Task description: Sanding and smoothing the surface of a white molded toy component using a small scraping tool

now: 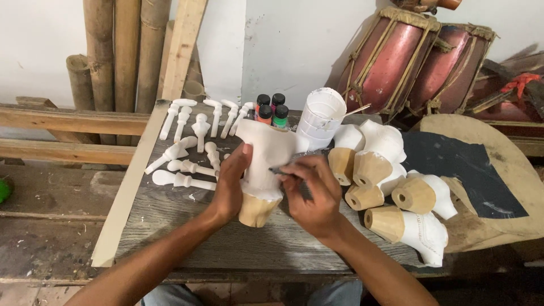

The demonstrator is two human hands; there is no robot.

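Note:
My left hand (231,182) grips a carved wooden figure body (264,161), painted white above with a bare wood base, held over the grey wooden table (170,221). In my right hand (313,192) is a thin dark tool (283,170), a pen or brush, with its tip against the white surface of the body. Behind the figure stand small paint bottles (271,110) with red, green and black caps, beside a white plastic cup (321,118) with a stick in it.
Several white turned wooden limb pieces (187,147) lie at the table's left. Several more white-and-wood bodies (391,187) are piled at the right. A round board with black sandpaper (453,164), two red drums (419,59), bamboo poles (122,56) and planks surround the table.

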